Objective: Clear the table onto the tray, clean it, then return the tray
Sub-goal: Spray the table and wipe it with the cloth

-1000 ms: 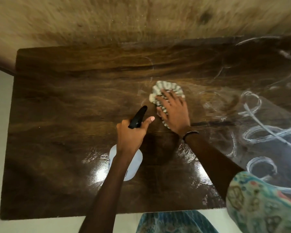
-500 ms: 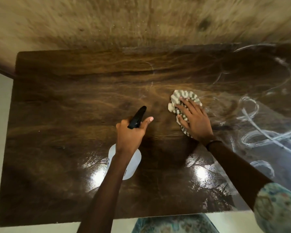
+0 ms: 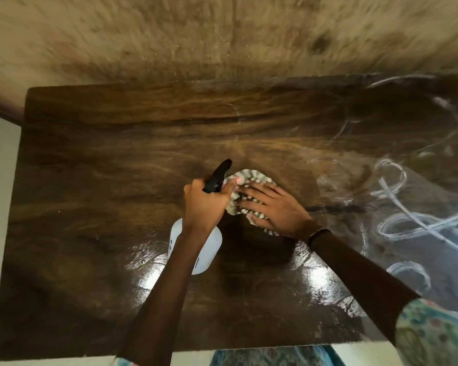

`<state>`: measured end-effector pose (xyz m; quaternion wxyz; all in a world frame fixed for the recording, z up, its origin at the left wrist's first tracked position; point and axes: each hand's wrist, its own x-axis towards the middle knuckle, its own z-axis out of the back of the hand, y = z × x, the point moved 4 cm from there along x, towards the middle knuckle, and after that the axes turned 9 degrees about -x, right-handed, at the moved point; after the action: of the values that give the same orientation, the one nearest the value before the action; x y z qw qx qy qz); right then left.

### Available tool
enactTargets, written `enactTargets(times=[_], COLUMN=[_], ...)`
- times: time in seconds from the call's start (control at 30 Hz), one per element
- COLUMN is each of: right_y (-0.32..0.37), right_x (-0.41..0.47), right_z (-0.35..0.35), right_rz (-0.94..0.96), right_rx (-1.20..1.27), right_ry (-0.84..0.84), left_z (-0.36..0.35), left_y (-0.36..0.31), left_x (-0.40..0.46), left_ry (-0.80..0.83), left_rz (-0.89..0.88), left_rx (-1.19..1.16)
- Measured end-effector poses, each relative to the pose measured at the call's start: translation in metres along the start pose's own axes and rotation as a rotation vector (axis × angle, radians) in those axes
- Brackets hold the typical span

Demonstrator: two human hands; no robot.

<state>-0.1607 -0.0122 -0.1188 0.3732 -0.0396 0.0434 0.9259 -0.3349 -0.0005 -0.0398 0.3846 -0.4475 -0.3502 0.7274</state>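
The big dark brown wooden bench (image 3: 90, 207) is shiny and wet. It sits against a rough tan wall (image 3: 196, 35). The left hand (image 3: 202, 204) is near the middle of the bench. Its grip is curled tight around the neck of a white plastic spray bottle with a black top (image 3: 212, 249). The bottle hangs under the hand, just above the bench. Just beside it is a striped grey and white cloth (image 3: 249, 178), lying bunched up on the bench. The right hand (image 3: 278, 210) lies flat on the cloth, with its fingers straight and spread, pressing it down. The left thumb touches the cloth's edge. White soapy swirls (image 3: 407, 220) cover the right side of the bench.
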Motion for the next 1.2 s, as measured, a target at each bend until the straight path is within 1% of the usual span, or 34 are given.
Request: enactTargets(times=[0.03, 0.17, 0.23, 0.43, 0.53, 0.73, 0.87, 0.93, 1.0, 1.1, 1.2], right_y=[-0.013, -0.053, -0.057, -0.059, -0.063, -0.091, -0.127, -0.142, -0.151, -0.143, -0.113], right_x=[-0.008, -0.012, -0.007, -0.004, -0.002, 0.008, 0.038, 0.067, 0.102, 0.153, 0.179], right_z=[-0.002, 0.001, 0.005, 0.003, 0.002, 0.002, 0.005, 0.008, 0.012, 0.016, 0.019], right_rz=[-0.051, -0.395, -0.462, -0.472, -0.474, -0.504, -0.605, -0.689, -0.733, -0.66, -0.488], right_rx=[0.009, 0.072, 0.085, 0.084, 0.084, 0.108, 0.142, 0.165, 0.168, 0.154, 0.137], right_ry=[0.003, 0.0, -0.013, -0.031, -0.04, -0.053, -0.077, -0.096, -0.092, -0.068, -0.048], left_z=[-0.004, -0.019, -0.027, -0.036, -0.035, -0.031, -0.02, -0.015, -0.011, -0.003, 0.004], left_y=[-0.003, -0.015, -0.019, -0.024, -0.028, -0.025, -0.029, -0.029, -0.029, -0.029, -0.028], left_x=[0.003, 0.018, 0.026, 0.04, 0.043, 0.055, 0.062, 0.069, 0.076, 0.084, 0.09], left_ry=[0.009, 0.02, 0.04, 0.016, -0.001, 0.017, 0.012, -0.004, -0.017, -0.026, -0.046], left_rz=[0.008, -0.001, -0.007, 0.032, 0.023, 0.122, 0.135, 0.136, 0.13, 0.13, 0.159], left_rx=[-0.005, -0.031, -0.009, 0.025, 0.023, -0.026, -0.046, -0.066, -0.07, -0.077, -0.1])
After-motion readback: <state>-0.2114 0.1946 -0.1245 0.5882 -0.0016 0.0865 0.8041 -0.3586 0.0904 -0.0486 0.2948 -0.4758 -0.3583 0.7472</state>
